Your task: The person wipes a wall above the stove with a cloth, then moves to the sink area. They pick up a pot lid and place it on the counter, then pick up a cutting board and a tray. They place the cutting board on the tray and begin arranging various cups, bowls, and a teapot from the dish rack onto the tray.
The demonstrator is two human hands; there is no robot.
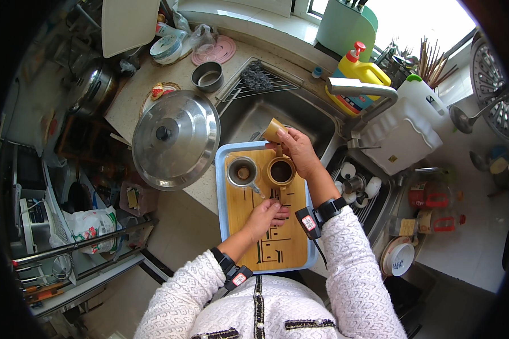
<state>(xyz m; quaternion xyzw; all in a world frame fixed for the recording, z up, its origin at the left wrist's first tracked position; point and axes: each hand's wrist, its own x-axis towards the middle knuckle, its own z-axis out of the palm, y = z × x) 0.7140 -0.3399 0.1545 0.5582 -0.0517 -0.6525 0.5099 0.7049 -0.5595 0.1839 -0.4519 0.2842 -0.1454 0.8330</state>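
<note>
My right hand holds a small tan cup, tilted, above the far edge of a light-blue tray with a wooden board surface. Below that hand, a brown mug-like vessel with a dark interior stands on the tray. Left of it is a clear pitcher with a small round brownish thing inside; its handle or spout points towards me. My left hand is just nearer to me than these vessels, its fingers loosely curled, with nothing plainly held.
A large steel lid lies left of the tray. Beyond the tray is the sink with a faucet and a wire rack holding a scrubber. A drying basket with white cups stands right. A yellow detergent bottle is behind.
</note>
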